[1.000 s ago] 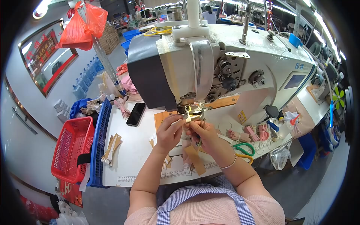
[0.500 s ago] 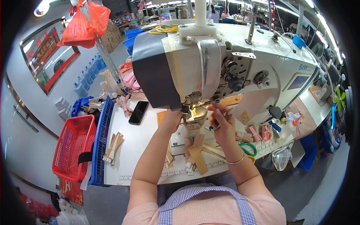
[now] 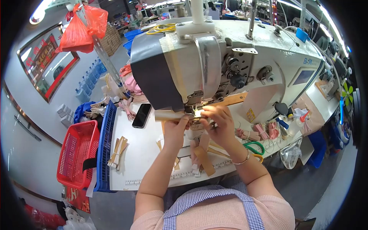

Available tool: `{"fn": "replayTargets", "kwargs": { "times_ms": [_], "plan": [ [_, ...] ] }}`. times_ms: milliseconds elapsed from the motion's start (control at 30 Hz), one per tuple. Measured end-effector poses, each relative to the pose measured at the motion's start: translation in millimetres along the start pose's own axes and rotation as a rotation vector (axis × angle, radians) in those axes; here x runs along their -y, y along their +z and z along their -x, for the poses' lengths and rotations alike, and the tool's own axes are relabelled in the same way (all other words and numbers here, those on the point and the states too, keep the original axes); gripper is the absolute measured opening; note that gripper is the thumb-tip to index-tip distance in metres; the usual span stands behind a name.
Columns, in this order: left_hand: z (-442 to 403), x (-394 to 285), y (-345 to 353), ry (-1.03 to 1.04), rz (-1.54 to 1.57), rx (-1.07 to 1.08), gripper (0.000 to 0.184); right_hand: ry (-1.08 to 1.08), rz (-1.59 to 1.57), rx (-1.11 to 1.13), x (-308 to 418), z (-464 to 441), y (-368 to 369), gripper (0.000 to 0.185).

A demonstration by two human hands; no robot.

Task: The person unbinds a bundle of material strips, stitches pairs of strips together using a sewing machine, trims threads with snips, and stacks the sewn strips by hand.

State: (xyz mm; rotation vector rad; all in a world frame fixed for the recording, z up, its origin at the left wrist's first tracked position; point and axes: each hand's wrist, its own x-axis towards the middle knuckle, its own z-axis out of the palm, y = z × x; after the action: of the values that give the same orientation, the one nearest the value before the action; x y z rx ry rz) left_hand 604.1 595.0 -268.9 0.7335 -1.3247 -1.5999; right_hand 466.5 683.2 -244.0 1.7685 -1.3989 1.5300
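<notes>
A large sewing machine (image 3: 184,73) stands before me, its needle area lit. My left hand (image 3: 177,130) is closed in a pinch on a pale beige strip (image 3: 165,115), which sticks out to the left just below the machine head. Close on the needle's right, my right hand (image 3: 219,122) has its thumb and fingers drawn together; what lies between them is hidden. Below the hands, several tan and pinkish strips (image 3: 204,161) lie across the front of the table.
A black phone (image 3: 141,115) and a tied bundle of strips (image 3: 117,152) lie on the white table (image 3: 134,165) to the left. Red basket (image 3: 78,153) and blue crate (image 3: 105,149) flank its left edge. Green-handled scissors (image 3: 254,147) and pink bundles (image 3: 261,131) sit to the right.
My right hand has moved left and in to the needle area, close to my left hand. A beige strip now shows to the left of my left hand. The whole view has shifted slightly.
</notes>
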Motion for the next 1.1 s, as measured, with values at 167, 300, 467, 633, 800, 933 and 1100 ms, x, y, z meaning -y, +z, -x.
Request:
{"fn": "replayTargets", "kwargs": {
  "times_ms": [167,300,467,633,800,933,1100],
  "plan": [
    [8,-5,4,-0.066,0.107,-0.004,0.017,0.082,-0.16,0.142,-11,-7,-3,0.02],
    [7,-7,7,-0.049,0.028,-0.044,0.017,0.036,-0.175,0.105,-10,-8,-1,0.021],
    [3,-8,5,-0.125,0.093,-0.043,0.012,0.05,-0.173,0.107,-12,-9,2,0.019],
    [-8,1,-2,-0.169,0.009,-0.034,0.014,0.194,-0.134,0.152,-18,-8,10,0.016],
    [-9,3,-1,-0.145,0.019,-0.043,0.014,0.249,-0.129,0.175,-18,-5,12,0.014],
    [-9,5,-1,-0.159,0.032,-0.054,0.014,0.204,-0.146,0.088,-18,-6,16,0.015],
    [-11,7,-3,-0.102,0.049,-0.01,0.014,0.241,-0.162,0.119,-17,-4,16,0.017]
  ]
}}
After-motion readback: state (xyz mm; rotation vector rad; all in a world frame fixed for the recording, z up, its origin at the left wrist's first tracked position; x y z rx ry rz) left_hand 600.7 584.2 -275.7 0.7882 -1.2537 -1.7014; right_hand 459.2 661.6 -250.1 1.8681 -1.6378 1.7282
